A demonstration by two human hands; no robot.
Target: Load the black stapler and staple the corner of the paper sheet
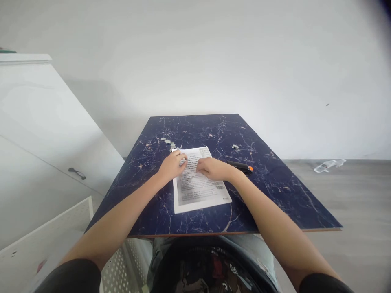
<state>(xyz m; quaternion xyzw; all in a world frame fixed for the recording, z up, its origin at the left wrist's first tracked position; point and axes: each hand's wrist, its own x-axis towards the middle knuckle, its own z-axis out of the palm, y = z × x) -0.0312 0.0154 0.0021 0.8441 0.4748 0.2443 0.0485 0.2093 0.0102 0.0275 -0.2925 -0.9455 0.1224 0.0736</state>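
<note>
Facing a pale wall [195,61]: blue surface [195,126], paper [198,191] on it. Our left hand [173,165], half open, touches the paper's upper left; our right hand [214,168] curls over its middle, grip unclear.

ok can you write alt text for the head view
A person's left hand and right hand over a printed sheet on a dark blue marbled table. A black-and-orange object lies to the right, small pale pieces farther back.
</note>
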